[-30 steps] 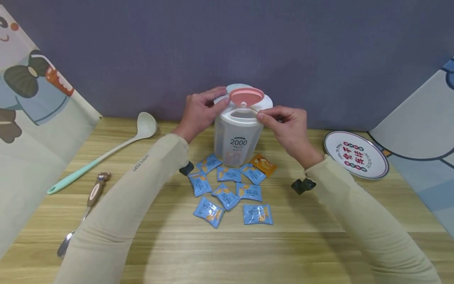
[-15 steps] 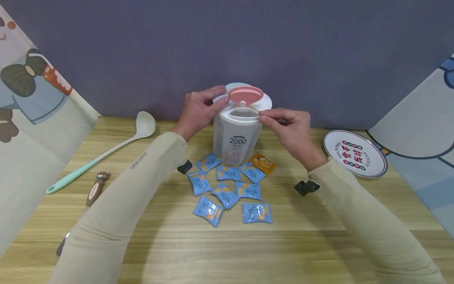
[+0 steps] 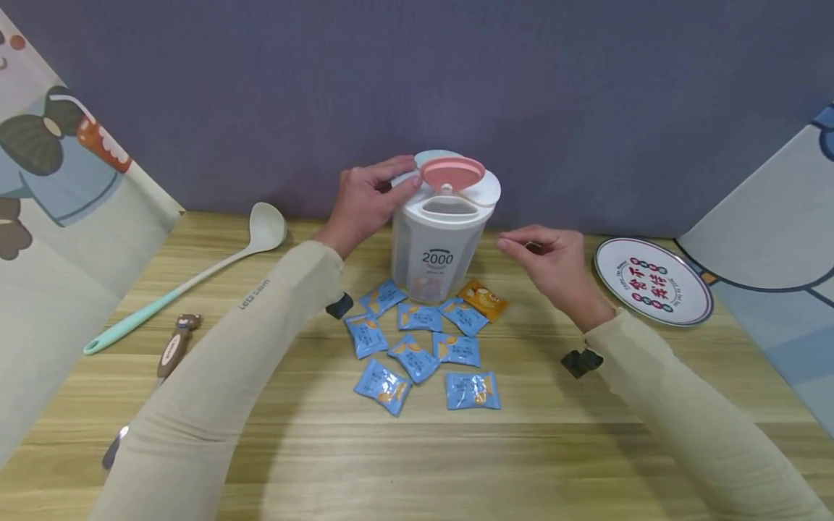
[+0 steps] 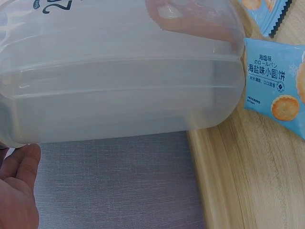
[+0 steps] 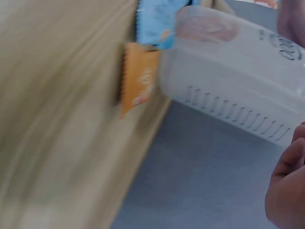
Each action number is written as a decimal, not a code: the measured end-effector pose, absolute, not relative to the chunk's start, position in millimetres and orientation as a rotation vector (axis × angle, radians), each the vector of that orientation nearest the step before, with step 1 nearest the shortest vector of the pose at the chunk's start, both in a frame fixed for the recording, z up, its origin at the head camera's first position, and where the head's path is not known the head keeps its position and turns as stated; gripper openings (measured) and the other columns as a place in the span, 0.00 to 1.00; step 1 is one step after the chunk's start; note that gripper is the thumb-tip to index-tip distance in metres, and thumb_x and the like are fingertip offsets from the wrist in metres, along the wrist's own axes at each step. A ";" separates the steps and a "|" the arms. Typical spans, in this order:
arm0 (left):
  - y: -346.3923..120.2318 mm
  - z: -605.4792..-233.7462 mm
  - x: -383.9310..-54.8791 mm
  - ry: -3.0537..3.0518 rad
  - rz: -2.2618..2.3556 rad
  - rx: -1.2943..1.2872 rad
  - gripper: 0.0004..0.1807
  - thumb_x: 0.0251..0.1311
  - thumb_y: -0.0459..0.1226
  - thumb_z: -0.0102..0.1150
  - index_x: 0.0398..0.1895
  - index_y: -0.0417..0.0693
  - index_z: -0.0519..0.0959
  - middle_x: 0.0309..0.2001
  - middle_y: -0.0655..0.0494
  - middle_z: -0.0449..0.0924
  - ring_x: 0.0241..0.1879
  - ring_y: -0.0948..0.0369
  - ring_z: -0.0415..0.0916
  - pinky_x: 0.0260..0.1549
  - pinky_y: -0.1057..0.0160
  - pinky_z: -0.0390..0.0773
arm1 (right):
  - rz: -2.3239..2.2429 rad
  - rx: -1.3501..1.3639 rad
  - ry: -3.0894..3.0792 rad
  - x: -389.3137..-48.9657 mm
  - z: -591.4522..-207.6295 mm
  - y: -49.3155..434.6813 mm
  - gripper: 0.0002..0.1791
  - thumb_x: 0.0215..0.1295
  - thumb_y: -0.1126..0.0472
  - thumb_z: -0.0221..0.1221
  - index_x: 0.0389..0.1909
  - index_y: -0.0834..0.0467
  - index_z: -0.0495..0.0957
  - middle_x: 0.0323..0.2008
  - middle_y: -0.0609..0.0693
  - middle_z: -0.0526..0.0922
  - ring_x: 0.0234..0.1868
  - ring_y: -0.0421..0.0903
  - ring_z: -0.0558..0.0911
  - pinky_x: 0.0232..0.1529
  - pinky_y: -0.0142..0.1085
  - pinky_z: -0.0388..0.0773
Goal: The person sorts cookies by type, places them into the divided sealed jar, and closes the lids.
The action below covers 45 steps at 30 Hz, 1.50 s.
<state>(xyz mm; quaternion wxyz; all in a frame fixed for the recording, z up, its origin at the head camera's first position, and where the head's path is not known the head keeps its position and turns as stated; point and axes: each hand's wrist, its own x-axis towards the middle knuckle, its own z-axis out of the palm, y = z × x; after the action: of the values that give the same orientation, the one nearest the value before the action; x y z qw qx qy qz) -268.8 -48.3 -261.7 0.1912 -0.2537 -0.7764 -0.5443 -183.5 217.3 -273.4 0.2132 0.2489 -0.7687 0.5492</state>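
Note:
A translucent storage container [image 3: 436,250] marked 2000 stands upright against the back wall. Its pink flip cap [image 3: 452,174] is raised, with the oval opening [image 3: 449,208] uncovered in front. A pinkish-orange packet [image 4: 190,24] shows through the wall near the bottom. My left hand [image 3: 368,202] grips the lid's left edge, thumb in front. To the right of the container, my right hand [image 3: 550,264] is apart from the lid with thumb and index fingertips together. A thin pale strip [image 3: 533,247] shows at the fingers. Several blue biscuit packets [image 3: 415,359] and an orange packet [image 3: 483,300] lie before the container.
A ladle [image 3: 266,228] with a mint handle lies at the left. Below it is a spoon with a brown bear handle [image 3: 174,351], partly behind the left sleeve. A white plate [image 3: 654,282] with red characters lies at the right. A grey wall [image 3: 260,108] backs the table.
My right hand has drawn away from the lid to the right. The pale strip that stretched between the cap's base and those fingers no longer shows there. The left hand stays put.

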 end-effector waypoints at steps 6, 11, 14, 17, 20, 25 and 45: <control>-49.1 -261.5 -268.7 -2.175 -1.556 -0.708 0.18 0.58 0.43 0.65 0.50 0.46 0.82 0.54 0.58 0.78 0.52 0.70 0.74 0.46 0.69 0.76 | 1.493 0.667 -2.196 -186.5 -290.7 226.3 0.03 0.52 0.80 0.64 0.29 0.77 0.81 0.30 0.66 0.83 0.30 0.38 0.83 0.31 0.27 0.80; -50.0 -262.5 -269.8 -2.174 -1.572 -0.699 0.17 0.58 0.43 0.66 0.49 0.47 0.82 0.53 0.58 0.79 0.52 0.69 0.75 0.46 0.69 0.76 | 1.441 0.640 -2.327 -188.8 -304.4 232.8 0.04 0.52 0.79 0.64 0.30 0.76 0.81 0.31 0.67 0.83 0.29 0.38 0.83 0.31 0.27 0.80; -49.7 -263.0 -270.3 -2.181 -1.576 -0.688 0.17 0.58 0.41 0.66 0.49 0.47 0.82 0.54 0.57 0.78 0.52 0.66 0.75 0.45 0.69 0.76 | 1.386 0.622 -2.419 -192.8 -314.9 237.7 0.04 0.53 0.77 0.65 0.30 0.74 0.82 0.30 0.65 0.83 0.28 0.36 0.82 0.29 0.25 0.79; -48.6 -260.8 -267.1 -2.187 -1.579 -0.679 0.16 0.58 0.39 0.65 0.50 0.44 0.81 0.55 0.53 0.78 0.53 0.62 0.75 0.46 0.68 0.77 | 1.329 0.595 -2.483 -201.5 -330.1 246.5 0.04 0.53 0.74 0.66 0.30 0.71 0.84 0.29 0.62 0.84 0.26 0.35 0.81 0.26 0.23 0.76; -47.4 -252.7 -255.8 -2.193 -1.584 -0.675 0.16 0.59 0.35 0.64 0.50 0.39 0.80 0.55 0.49 0.77 0.54 0.60 0.75 0.46 0.68 0.76 | 1.304 0.582 -2.523 -211.0 -345.1 256.0 0.04 0.53 0.71 0.68 0.30 0.67 0.85 0.29 0.59 0.85 0.25 0.39 0.80 0.23 0.23 0.74; -47.3 -237.3 -234.6 -2.214 -1.588 -0.671 0.16 0.60 0.34 0.62 0.50 0.35 0.79 0.55 0.46 0.76 0.55 0.60 0.74 0.47 0.68 0.76 | 1.279 0.617 -2.610 -216.2 -355.4 260.8 0.06 0.54 0.68 0.68 0.32 0.67 0.85 0.30 0.58 0.85 0.26 0.47 0.82 0.25 0.26 0.77; -46.5 -236.5 -233.4 -2.187 -1.593 -0.683 0.16 0.59 0.33 0.63 0.49 0.33 0.79 0.54 0.45 0.77 0.54 0.60 0.75 0.46 0.69 0.76 | 1.177 0.573 -2.936 -216.5 -360.3 247.9 0.12 0.58 0.63 0.67 0.40 0.65 0.84 0.38 0.55 0.85 0.37 0.48 0.83 0.35 0.35 0.81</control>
<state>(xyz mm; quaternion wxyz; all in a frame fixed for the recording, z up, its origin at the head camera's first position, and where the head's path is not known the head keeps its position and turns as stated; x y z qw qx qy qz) -233.4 -46.5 -236.5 0.1747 -0.2409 -0.7716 -0.5622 -216.5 247.9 -360.3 -0.0365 0.1780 -0.9128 0.3658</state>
